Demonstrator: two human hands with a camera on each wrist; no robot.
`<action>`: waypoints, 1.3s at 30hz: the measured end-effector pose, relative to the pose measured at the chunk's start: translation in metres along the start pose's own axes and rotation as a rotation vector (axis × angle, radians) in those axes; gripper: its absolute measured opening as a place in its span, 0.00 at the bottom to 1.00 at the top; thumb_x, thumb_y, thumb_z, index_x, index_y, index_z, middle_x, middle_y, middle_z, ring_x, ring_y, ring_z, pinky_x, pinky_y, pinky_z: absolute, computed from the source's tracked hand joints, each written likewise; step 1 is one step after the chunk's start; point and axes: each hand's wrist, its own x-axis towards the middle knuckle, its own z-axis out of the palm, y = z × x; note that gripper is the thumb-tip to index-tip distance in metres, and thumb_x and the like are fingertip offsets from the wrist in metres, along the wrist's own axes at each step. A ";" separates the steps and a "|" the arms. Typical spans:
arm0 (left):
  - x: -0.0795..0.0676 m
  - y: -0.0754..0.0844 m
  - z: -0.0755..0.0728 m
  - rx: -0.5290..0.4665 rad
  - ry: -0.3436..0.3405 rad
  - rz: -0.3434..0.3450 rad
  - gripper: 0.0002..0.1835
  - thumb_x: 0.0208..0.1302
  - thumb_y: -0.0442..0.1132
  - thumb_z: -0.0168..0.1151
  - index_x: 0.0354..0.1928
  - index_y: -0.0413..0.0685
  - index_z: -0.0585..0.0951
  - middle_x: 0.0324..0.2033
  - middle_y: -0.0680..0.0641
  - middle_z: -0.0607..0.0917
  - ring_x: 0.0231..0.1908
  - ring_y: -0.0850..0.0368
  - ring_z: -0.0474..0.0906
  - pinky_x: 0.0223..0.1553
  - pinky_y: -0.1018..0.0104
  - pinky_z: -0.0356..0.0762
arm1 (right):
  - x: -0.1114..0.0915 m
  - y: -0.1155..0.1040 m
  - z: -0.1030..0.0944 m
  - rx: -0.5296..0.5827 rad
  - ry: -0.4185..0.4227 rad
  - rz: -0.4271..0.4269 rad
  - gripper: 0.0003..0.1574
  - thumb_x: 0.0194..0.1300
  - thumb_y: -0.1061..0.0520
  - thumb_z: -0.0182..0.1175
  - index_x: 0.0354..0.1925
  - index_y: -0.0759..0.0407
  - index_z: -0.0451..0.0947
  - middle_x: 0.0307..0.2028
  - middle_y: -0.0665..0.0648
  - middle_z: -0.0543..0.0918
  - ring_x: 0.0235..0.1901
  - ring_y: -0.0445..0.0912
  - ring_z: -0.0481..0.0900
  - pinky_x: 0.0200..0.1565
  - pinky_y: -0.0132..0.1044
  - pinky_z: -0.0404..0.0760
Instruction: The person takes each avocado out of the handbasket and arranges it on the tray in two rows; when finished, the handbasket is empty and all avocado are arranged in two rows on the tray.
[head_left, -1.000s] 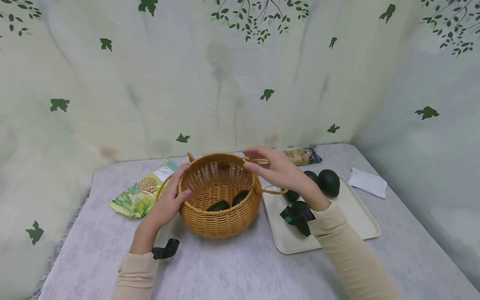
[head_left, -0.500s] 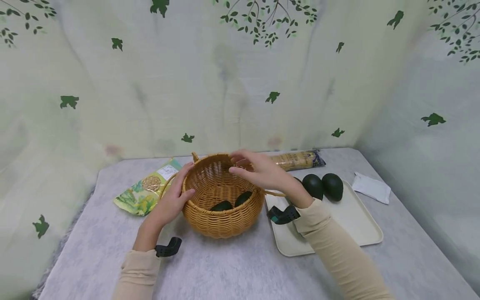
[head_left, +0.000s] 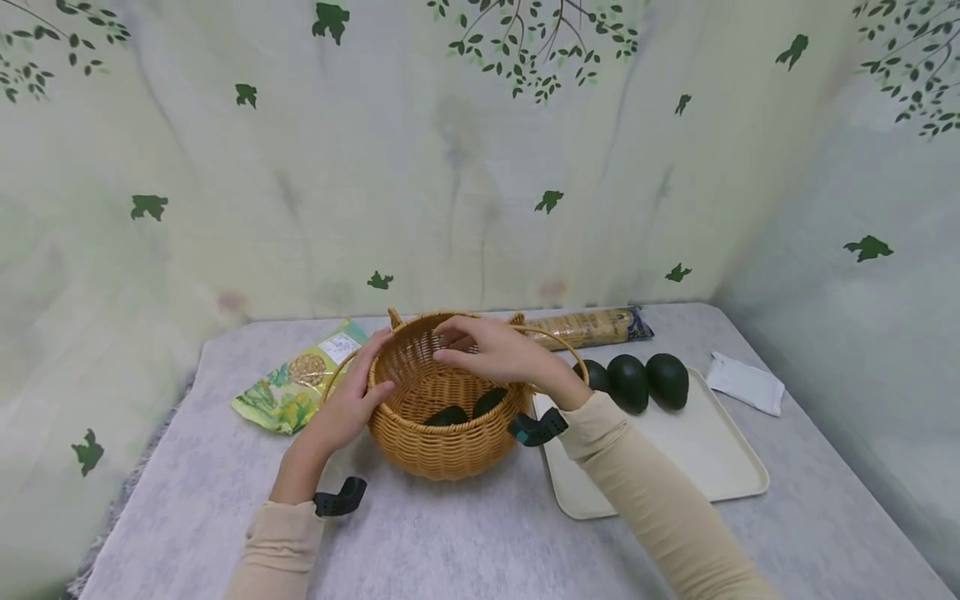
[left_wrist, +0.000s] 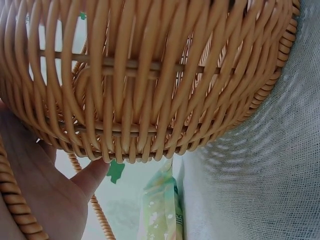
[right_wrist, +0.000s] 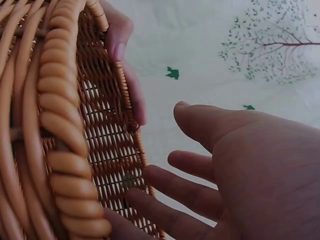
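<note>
A round wicker basket point(head_left: 450, 450) with two loop handles stands upright on the table in the head view. Two dark green avocados point(head_left: 489, 402) lie inside it. My left hand point(head_left: 345, 412) holds the basket's left rim, its thumb at the near edge and fingers along the outside. My right hand point(head_left: 498, 350) hovers over the basket's right side with loosely bent fingers and nothing in it. In the right wrist view, the right hand's fingers point(right_wrist: 185, 195) spread beside the rim. Several dark avocados point(head_left: 628, 383) sit on a cream tray point(head_left: 660, 462) at the right.
A green and yellow food bag point(head_left: 292, 387) lies left of the basket. A clear pack of noodle-like food point(head_left: 592, 327) lies behind, near the wall. A white packet point(head_left: 745, 383) is right of the tray. The leaf-printed curtain point(head_left: 480, 167) closes off the back and sides.
My right hand has moved left from the right rim to over the basket's opening. The left hand keeps its hold on the rim. The head view has shifted slightly.
</note>
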 end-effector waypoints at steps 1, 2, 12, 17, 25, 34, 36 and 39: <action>0.000 0.000 0.000 -0.004 -0.001 0.003 0.38 0.80 0.51 0.51 0.82 0.51 0.50 0.82 0.41 0.49 0.79 0.33 0.46 0.72 0.28 0.55 | 0.001 0.000 0.001 -0.003 -0.007 -0.001 0.31 0.78 0.41 0.56 0.69 0.55 0.72 0.61 0.55 0.83 0.61 0.48 0.80 0.60 0.44 0.81; 0.000 0.000 0.000 -0.005 -0.003 0.005 0.38 0.80 0.50 0.51 0.82 0.51 0.50 0.82 0.40 0.49 0.79 0.33 0.46 0.72 0.28 0.54 | 0.002 0.000 0.001 -0.008 -0.012 0.001 0.30 0.78 0.42 0.56 0.69 0.55 0.73 0.60 0.54 0.83 0.61 0.48 0.80 0.59 0.43 0.81; -0.001 0.000 -0.001 -0.011 -0.004 0.011 0.37 0.80 0.49 0.51 0.83 0.52 0.49 0.82 0.41 0.48 0.80 0.34 0.45 0.73 0.29 0.53 | 0.018 0.003 0.006 -0.020 -0.088 -0.038 0.30 0.74 0.45 0.63 0.67 0.57 0.75 0.62 0.58 0.81 0.61 0.51 0.81 0.63 0.45 0.80; -0.002 -0.001 0.000 -0.005 -0.004 0.012 0.38 0.80 0.50 0.51 0.83 0.51 0.49 0.82 0.40 0.48 0.79 0.33 0.45 0.72 0.27 0.54 | 0.022 0.007 0.012 -0.040 -0.146 -0.036 0.35 0.72 0.43 0.64 0.69 0.59 0.73 0.65 0.59 0.80 0.64 0.53 0.79 0.65 0.47 0.78; -0.002 -0.001 -0.001 -0.004 -0.002 0.009 0.37 0.80 0.50 0.50 0.83 0.51 0.49 0.82 0.41 0.48 0.79 0.33 0.45 0.72 0.28 0.54 | 0.024 -0.003 0.009 -0.117 -0.219 -0.028 0.38 0.72 0.41 0.64 0.71 0.58 0.72 0.67 0.57 0.79 0.65 0.50 0.78 0.65 0.43 0.77; -0.001 -0.001 -0.001 -0.009 -0.003 0.006 0.37 0.80 0.50 0.51 0.83 0.53 0.49 0.82 0.41 0.48 0.79 0.33 0.45 0.72 0.28 0.55 | 0.031 -0.008 0.000 -0.021 -0.281 -0.038 0.38 0.69 0.44 0.69 0.70 0.58 0.73 0.68 0.59 0.77 0.66 0.53 0.77 0.63 0.40 0.78; -0.001 -0.001 -0.001 -0.011 -0.005 0.002 0.37 0.80 0.50 0.51 0.83 0.54 0.48 0.82 0.41 0.48 0.79 0.33 0.45 0.71 0.27 0.55 | 0.034 -0.005 0.001 0.026 -0.286 -0.037 0.38 0.68 0.45 0.70 0.69 0.58 0.73 0.68 0.60 0.77 0.67 0.54 0.76 0.63 0.39 0.79; -0.002 -0.001 0.000 -0.011 -0.006 -0.002 0.37 0.80 0.50 0.51 0.83 0.55 0.49 0.82 0.42 0.48 0.79 0.33 0.45 0.71 0.27 0.54 | 0.037 0.000 0.002 0.075 -0.288 -0.043 0.38 0.67 0.47 0.71 0.69 0.60 0.74 0.68 0.60 0.77 0.67 0.55 0.76 0.62 0.37 0.79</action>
